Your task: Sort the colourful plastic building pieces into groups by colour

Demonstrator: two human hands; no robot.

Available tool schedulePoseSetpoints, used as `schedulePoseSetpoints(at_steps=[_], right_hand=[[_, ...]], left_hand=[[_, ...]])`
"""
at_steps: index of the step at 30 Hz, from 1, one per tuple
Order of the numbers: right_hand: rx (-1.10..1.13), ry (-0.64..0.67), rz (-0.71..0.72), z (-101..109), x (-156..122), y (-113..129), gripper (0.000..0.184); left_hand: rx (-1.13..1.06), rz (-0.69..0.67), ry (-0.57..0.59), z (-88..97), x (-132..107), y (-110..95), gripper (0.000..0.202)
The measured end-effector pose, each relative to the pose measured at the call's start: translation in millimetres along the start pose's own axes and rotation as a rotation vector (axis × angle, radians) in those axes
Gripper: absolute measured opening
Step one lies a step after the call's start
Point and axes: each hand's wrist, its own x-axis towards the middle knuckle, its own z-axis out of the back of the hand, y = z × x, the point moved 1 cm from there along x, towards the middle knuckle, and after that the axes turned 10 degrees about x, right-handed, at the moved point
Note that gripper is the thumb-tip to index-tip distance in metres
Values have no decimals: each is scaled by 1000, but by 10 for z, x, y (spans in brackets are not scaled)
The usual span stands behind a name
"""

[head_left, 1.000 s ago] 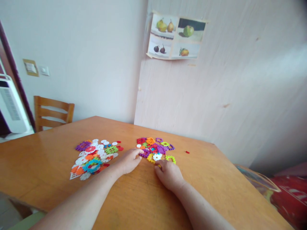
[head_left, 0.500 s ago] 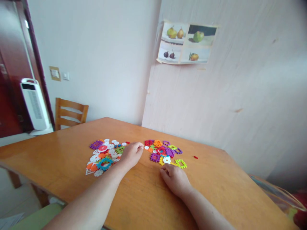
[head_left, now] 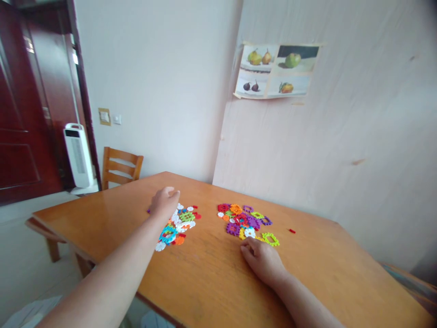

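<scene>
My left hand (head_left: 165, 203) is over the far left side of a pile of plastic building pieces, its thumb and forefinger apart and nothing visible between them. It covers part of that pile, where a green square piece (head_left: 187, 216), a blue square piece (head_left: 168, 234) and white discs show. My right hand (head_left: 262, 259) rests on the table with its fingers curled in; whether anything is inside cannot be seen. Just beyond it lies a second pile, with a white flower-shaped disc (head_left: 249, 233), a lime frame piece (head_left: 271, 239) and a purple square piece (head_left: 233, 229).
Both piles lie on a wooden table (head_left: 205, 278). A small red piece (head_left: 292, 231) sits apart on the right. Beyond the table's far left edge stand a wooden chair (head_left: 121, 167) and a white tower heater (head_left: 79, 157). A wall runs along the back.
My left hand has moved left, from between the two piles to over the left pile, and its fingers have opened. My right hand stays by the right pile. The view has turned left.
</scene>
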Motion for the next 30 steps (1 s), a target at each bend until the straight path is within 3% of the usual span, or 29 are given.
schedulePoseSetpoints(at_steps=[1, 3, 6, 9, 14, 18, 23, 30], right_hand=[[-8, 6, -7, 0, 3, 6, 22], [-19, 11, -16, -1, 9, 17, 22], [-18, 6, -13, -5, 11, 23, 23], [-12, 1, -9, -12, 12, 14, 24], [-13, -3, -8, -19, 19, 3, 24], [-13, -9, 1, -16, 16, 7, 23], [-2, -19, 16, -13, 5, 9, 23], [-26, 6, -4, -3, 11, 14, 24]], left_hand=[[96, 54, -68, 35, 69, 125, 57], [219, 89, -75, 40, 184, 355, 64], [304, 42, 37, -50, 289, 594, 70], [326, -13, 141, -166, 310, 688, 61], [218, -240, 197, -320, 219, 593, 37], [-18, -364, 253, -385, 124, 436, 36], [-159, -328, 339, -399, 106, 294, 42], [-124, -264, 323, -394, 99, 253, 44]])
